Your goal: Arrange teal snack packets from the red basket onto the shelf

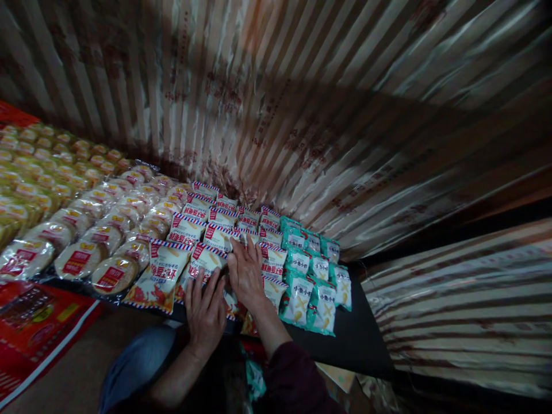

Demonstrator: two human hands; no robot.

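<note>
My left hand (206,313) lies flat with fingers stretched out on the near edge of a row of white snack packets with red and blue striped borders (187,229). My right hand (246,271) rests just beyond it, fingers spread and pressing down on the same kind of packets. Neither hand holds anything. The packets lie in overlapping rows on a dark table (357,339).
Green and white snack packets (311,287) sit right of my hands. Round cakes in clear wrappers (92,230) and yellow packets (34,167) fill the left. A red box (30,328) lies at lower left. Striped foil sheeting (302,103) forms the wall behind and at right.
</note>
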